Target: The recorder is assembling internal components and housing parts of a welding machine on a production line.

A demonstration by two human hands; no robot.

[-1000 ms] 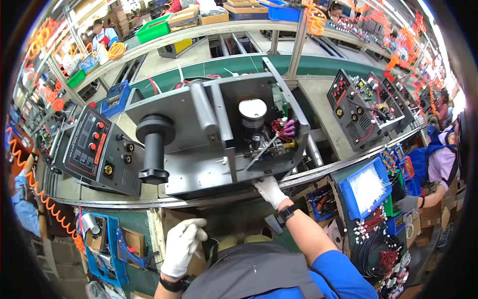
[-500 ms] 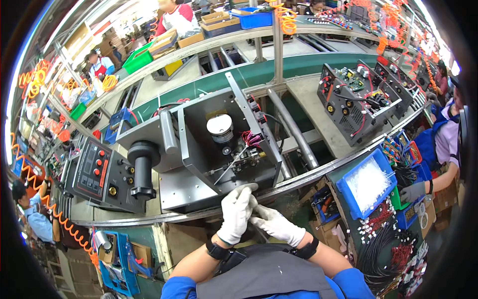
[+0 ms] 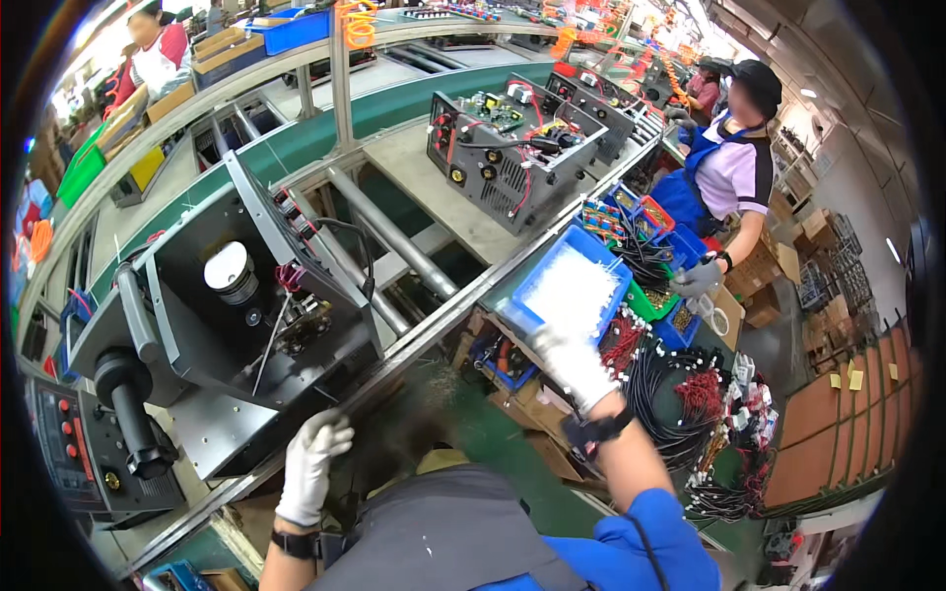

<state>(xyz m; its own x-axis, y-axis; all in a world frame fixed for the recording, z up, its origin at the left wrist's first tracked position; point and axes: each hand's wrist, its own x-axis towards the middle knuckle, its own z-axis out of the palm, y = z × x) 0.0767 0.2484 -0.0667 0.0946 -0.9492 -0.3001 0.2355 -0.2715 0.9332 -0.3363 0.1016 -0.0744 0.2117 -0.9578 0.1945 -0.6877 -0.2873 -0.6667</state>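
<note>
Right hand (image 3: 570, 362) open, reaching into blue bin (image 3: 522, 292) of white parts (image 3: 572, 286); left hand (image 3: 310, 463) loosely curled, empty, beside grey chassis (image 3: 246, 394).

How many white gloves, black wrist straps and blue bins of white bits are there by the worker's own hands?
White gloves: 2, one on the left hand and one on the right hand
Black wrist straps: 2
Blue bin of white bits: 1
Total: 5
</note>
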